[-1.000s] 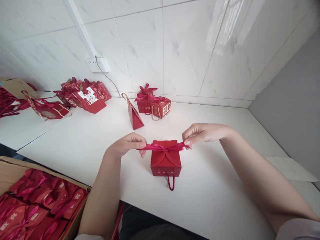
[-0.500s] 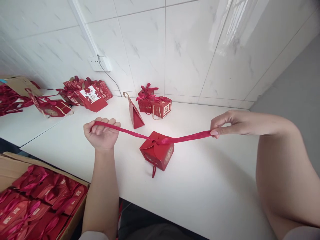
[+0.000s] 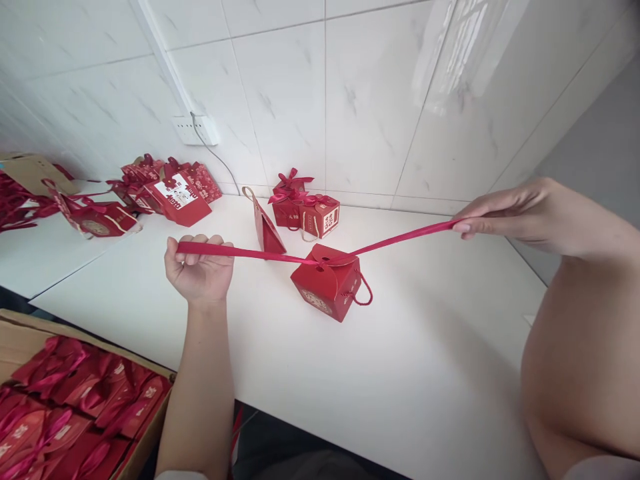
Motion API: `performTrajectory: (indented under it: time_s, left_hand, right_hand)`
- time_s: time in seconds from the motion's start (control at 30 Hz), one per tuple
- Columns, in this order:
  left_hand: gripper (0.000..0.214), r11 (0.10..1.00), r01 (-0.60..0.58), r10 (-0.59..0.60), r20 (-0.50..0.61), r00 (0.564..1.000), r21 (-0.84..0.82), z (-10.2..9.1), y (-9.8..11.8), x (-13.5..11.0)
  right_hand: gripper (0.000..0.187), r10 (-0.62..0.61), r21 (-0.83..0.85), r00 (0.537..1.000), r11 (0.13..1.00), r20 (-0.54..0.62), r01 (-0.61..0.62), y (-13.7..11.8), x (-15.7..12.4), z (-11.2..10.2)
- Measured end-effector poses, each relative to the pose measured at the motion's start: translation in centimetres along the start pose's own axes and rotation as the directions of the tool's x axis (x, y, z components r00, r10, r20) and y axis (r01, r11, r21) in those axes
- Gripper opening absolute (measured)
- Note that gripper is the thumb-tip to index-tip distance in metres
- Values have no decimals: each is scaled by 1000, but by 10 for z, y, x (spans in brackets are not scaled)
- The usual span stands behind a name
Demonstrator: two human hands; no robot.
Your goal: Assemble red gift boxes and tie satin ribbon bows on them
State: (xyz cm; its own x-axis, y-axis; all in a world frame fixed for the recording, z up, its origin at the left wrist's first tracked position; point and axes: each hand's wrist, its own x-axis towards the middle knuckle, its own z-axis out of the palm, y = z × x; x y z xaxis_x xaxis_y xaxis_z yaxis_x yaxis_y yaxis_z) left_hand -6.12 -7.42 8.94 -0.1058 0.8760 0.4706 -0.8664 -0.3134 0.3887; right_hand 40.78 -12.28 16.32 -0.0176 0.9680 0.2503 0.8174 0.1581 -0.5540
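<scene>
A red gift box (image 3: 325, 287) with a gold round emblem and a red cord handle (image 3: 367, 293) is near the middle of the white table. Its top flaps meet where a dark red ribbon (image 3: 250, 253) crosses them. My left hand (image 3: 200, 270), its fingers curled, grips one end of that ribbon to the left of the box. The other end is pinched between thumb and fingers of my right hand (image 3: 495, 213), higher up and to the right. Both ribbon lengths are stretched taut. Whether the box's underside touches the table I cannot tell.
Behind stand a triangular red box (image 3: 267, 227) and several bow-tied boxes (image 3: 320, 217) by the tiled wall. More red boxes (image 3: 183, 193) lie at back left. An open carton (image 3: 160, 393) at lower left holds several ribboned boxes. A socket (image 3: 195, 130) with a cable is on the wall.
My right hand has moved up and to the right, pulling its ribbon length longer. The box has turned and shifted slightly right and back. My left hand has barely moved.
</scene>
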Motion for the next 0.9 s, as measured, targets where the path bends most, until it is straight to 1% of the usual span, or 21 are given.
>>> performTrajectory:
  time_s: [0.1, 0.17, 0.2, 0.27, 0.3, 0.33, 0.37, 0.4, 0.43, 0.47, 0.5, 0.53, 0.57, 0.63, 0.67, 0.73, 0.77, 0.8, 0.83, 0.87, 0.9]
  left_hand:
    - [50, 999, -8, 7, 18, 1000, 46, 3, -1, -2]
    - [52, 997, -14, 12, 25, 1000, 78, 6, -1, -2]
    - [52, 994, -15, 13, 19, 1000, 106, 7, -2, -2]
    - [49, 977, 5, 5, -45, 999, 211, 7, -4, 0]
    - [46, 955, 38, -3, -117, 993, 293, 5, -6, 2]
    - [42, 914, 95, -11, -209, 978, 396, 3, -8, 3]
    - [37, 842, 179, -15, -311, 950, 508, -1, -10, 5]
    - [32, 737, 277, -7, -402, 916, 617, -6, -12, 5]
    - [30, 609, 363, 11, -465, 885, 706, -10, -15, 6]
    - [29, 482, 422, 27, -494, 869, 768, -14, -17, 6]
    - [29, 385, 446, 30, -494, 869, 808, -16, -19, 5]
    - [30, 333, 443, 22, -477, 879, 832, -16, -20, 5]
    - [30, 327, 424, 8, -451, 893, 845, -14, -21, 5]
    - [30, 401, 374, -43, -390, 920, 836, 0, -21, 6]
    - [29, 450, 350, -76, -355, 932, 822, 11, -21, 7]
    - [29, 545, 288, -153, -244, 958, 788, 40, -19, 12]
    - [29, 578, 246, -180, -173, 968, 778, 55, -17, 14]
    - [27, 590, 203, -200, -102, 974, 782, 71, -16, 17]
    - [26, 578, 172, -233, -40, 972, 797, 86, -14, 19]
    - [26, 546, 159, -287, 6, 958, 822, 100, -14, 20]
    - [25, 499, 149, -348, 40, 937, 853, 112, -14, 21]
  right_hand:
    - [35, 7, 121, 1000, 993, 2, -7, -1, -2, 1]
    - [33, -36, 157, 998, 987, -46, 43, -2, -3, 2]
    - [32, -64, 164, 997, 984, -41, 70, -2, -2, 2]
    - [31, -109, 143, 993, 985, 48, 101, -1, 0, 2]
    - [29, -118, 114, 984, 988, 130, 104, -1, 1, 3]
    - [27, -114, 77, 966, 992, 231, 99, 0, 2, 3]
    - [24, -99, 39, 935, 995, 340, 91, 0, 3, 3]
    - [22, -79, 7, 896, 996, 436, 84, -1, 4, 4]
    - [20, -63, -11, 858, 997, 510, 79, -1, 5, 5]
    - [19, -54, -16, 829, 997, 556, 76, -3, 5, 6]
    - [19, -56, -5, 820, 997, 570, 72, -5, 5, 8]
    - [18, -74, 26, 835, 997, 545, 71, -8, 4, 9]
    - [18, -109, 81, 867, 993, 486, 80, -12, 4, 11]
    - [17, -214, 261, 933, 955, 290, 137, -23, 3, 16]
    - [16, -265, 374, 949, 909, 169, 187, -30, 3, 19]
    - [12, -325, 583, 944, 758, -48, 291, -49, 3, 25]
    - [12, -321, 658, 938, 681, -128, 323, -60, 3, 28]
    - [12, -336, 710, 924, 605, -184, 362, -72, 3, 31]
    - [10, -360, 749, 909, 538, -212, 387, -84, 3, 35]
    - [9, -396, 775, 891, 484, -221, 407, -96, 3, 38]
    - [9, -420, 782, 879, 459, -227, 421, -108, 3, 42]
